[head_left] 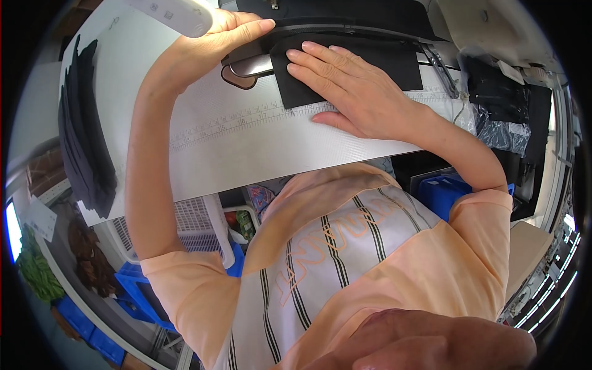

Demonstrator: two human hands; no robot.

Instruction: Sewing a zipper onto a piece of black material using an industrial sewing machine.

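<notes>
Black fabric (364, 92) lies across the white worktable, with a raised dark strip running along its far part. My right hand (351, 86) rests flat on it, palm down, fingers stretched toward the far left and thumb apart. Farther left, my left hand (231, 34) reaches to the fabric's far left edge, its visible digits extended. A white rounded machine part (176, 15) covers some of that hand, so the farther fingers are hidden. Between the hands, a shiny metal plate (246, 66) shows beside the fabric.
A printed ruler scale (240, 120) crosses the white tabletop (216, 160). Dark fabric pieces (86, 135) hang over its left edge. Metal scissors-like tool (439, 68) and plastic-wrapped black goods (499, 117) are at right. Below stand a white basket (200, 225) and blue crates (441, 194).
</notes>
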